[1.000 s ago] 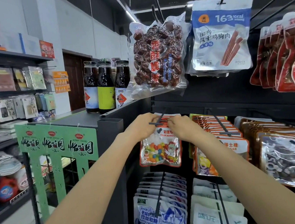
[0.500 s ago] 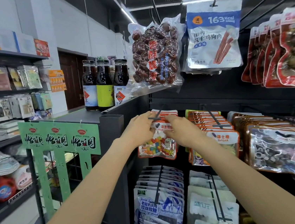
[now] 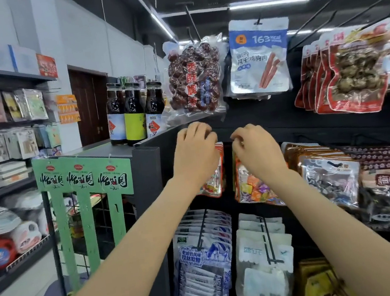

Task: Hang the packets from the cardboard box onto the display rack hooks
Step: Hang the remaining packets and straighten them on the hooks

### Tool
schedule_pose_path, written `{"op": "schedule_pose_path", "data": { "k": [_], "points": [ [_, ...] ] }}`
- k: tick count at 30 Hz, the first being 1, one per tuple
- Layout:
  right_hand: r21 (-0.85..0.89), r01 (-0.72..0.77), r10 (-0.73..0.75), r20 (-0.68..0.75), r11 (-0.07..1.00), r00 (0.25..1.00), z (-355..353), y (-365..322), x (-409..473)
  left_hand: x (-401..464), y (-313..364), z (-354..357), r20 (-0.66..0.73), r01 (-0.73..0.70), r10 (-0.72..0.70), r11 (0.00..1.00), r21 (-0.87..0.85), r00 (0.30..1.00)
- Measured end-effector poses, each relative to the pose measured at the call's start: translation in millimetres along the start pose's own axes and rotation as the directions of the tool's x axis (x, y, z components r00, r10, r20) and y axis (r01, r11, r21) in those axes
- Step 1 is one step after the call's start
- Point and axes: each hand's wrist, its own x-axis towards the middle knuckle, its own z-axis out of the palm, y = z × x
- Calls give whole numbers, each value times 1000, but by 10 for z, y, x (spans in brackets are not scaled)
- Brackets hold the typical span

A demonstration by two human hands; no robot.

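The head view looks at a dark display rack [image 3: 254, 119] hung with snack packets. Both forearms reach up to its middle row. The left hand [image 3: 196, 155] is raised with its back to the camera, fingers [image 3: 195, 132] curled over the top edge of a colour-bean candy packet [image 3: 213, 182] that hangs below the palm; most of that packet is hidden behind the hand, and whether the fingers actually pinch it cannot be told. The right hand [image 3: 259, 152] is just right of it, apart from the left hand, its fingers curled at the top of a mixed-candy packet [image 3: 254, 187] in clear film, whose top edge is hidden too, so its grasp cannot be told either.

Right of these hang brown packets [image 3: 328, 176] in a row. In the row below, blue-and-white milk candy packets [image 3: 202, 256] hang on a hook [image 3: 202, 229], with white packets [image 3: 264, 252] beside them on the right. Above the hands hang a clear bag of red dates [image 3: 193, 79], a blue-and-white chicken-strip pouch [image 3: 260, 55] and, far right, red-edged packets [image 3: 348, 74].

On the rack's top surface at the left stand three dark sauce bottles [image 3: 134, 113]. A green cardboard stand [image 3: 83, 177] is left of the rack, and shelves [image 3: 9, 125] of goods line the left wall.
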Motion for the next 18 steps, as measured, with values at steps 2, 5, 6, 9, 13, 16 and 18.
{"op": "schedule_pose_path", "data": {
  "k": [2,5,6,9,13,16,18],
  "points": [
    [66,-52,54,-30,996,998,-75,173,-17,97,172,-11,60,-49,51,998,-36,997],
    [181,-179,180,6,967,984,-136,494,-24,171,391,122,393,16,53,985,-171,918],
    [182,-221,215,53,958,975,-136,610,-31,171,454,195,458,26,63,982,-185,887],
    [119,-251,208,290,961,934,-52,920,-98,149,584,417,602,31,77,985,-167,795],
    [20,-94,68,550,995,833,195,1153,-223,124,657,708,656,23,75,990,-141,751],
    [16,-84,64,511,996,857,314,1243,-237,129,669,891,654,52,43,991,-125,755],
    [15,-71,55,470,997,881,362,1257,-231,155,659,935,638,36,33,995,-96,769]
  ]
}}
